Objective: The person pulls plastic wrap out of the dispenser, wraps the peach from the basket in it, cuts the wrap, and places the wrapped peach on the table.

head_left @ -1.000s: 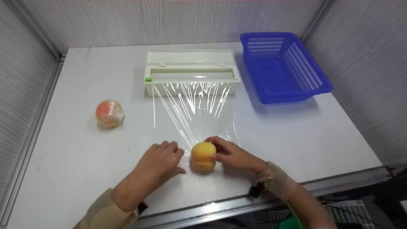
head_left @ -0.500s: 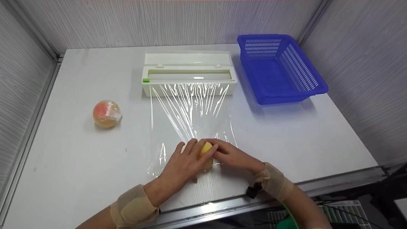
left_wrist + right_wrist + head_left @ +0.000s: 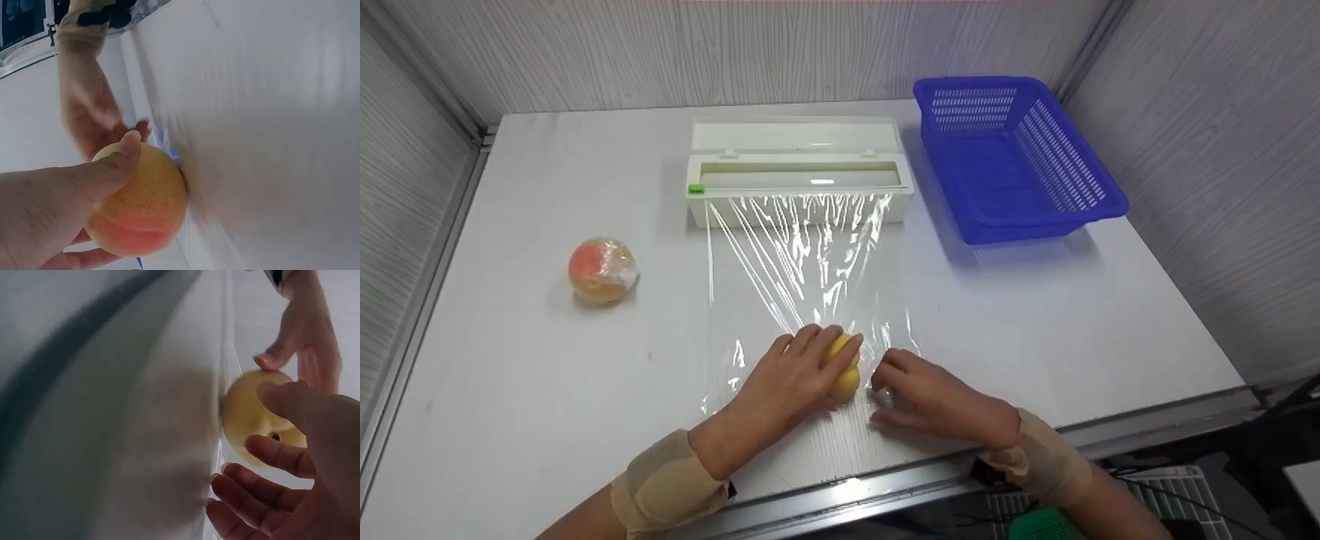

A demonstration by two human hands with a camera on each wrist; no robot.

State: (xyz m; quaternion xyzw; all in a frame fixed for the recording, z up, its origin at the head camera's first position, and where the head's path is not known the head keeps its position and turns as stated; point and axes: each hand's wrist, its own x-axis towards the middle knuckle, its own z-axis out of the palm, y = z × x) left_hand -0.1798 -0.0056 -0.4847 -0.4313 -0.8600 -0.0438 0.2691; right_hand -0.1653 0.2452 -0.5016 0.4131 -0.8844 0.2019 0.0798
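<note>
A yellow peach [image 3: 846, 384] with a pink blush rests on a sheet of cling film [image 3: 765, 300] near the table's front edge. My left hand [image 3: 784, 382] grips it from the left, thumb and fingers round its sides. Close to its right is my right hand [image 3: 934, 394], apart from the fruit, fingers loosely bent and fingertips right at the film in the right wrist view. The film runs in shiny creases from a white cling film dispenser [image 3: 802, 158], whose lid stands raised. To the left lies another peach [image 3: 601, 270], wrapped in film.
A blue plastic basket [image 3: 1024, 217] stands at the back right, beside the dispenser. Panels close in the white table [image 3: 532, 360] at the back and both sides. A metal rail [image 3: 847, 495] runs along its front edge.
My left hand has come in from the left and taken hold of the peach. My right hand has let go of it and drawn back to the right, over the film.
</note>
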